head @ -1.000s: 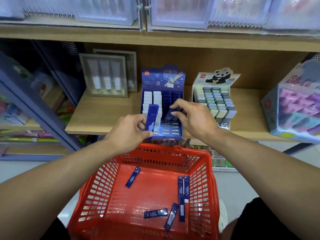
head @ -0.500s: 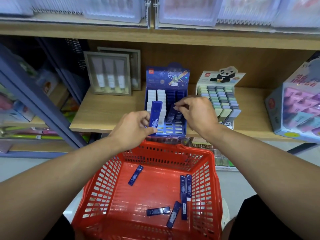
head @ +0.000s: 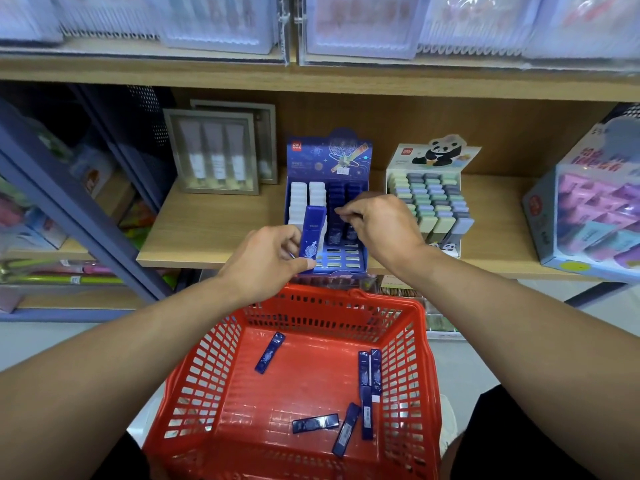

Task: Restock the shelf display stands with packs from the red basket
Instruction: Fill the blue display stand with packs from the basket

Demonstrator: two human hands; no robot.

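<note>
- left hand grip clenched on upright blue pack, just before blue display stand
- right hand pinched over stand's dark rows, contents unclear
- six packs in red basket

Two grey framed tube sets leaning at the shelf's back left; a pastel boxed set at far right; blurred spiral notebooks lined along the upper shelf

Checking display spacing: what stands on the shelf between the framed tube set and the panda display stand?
In the head view, the blue display stand stands between the framed tube set and the panda display stand.
</note>
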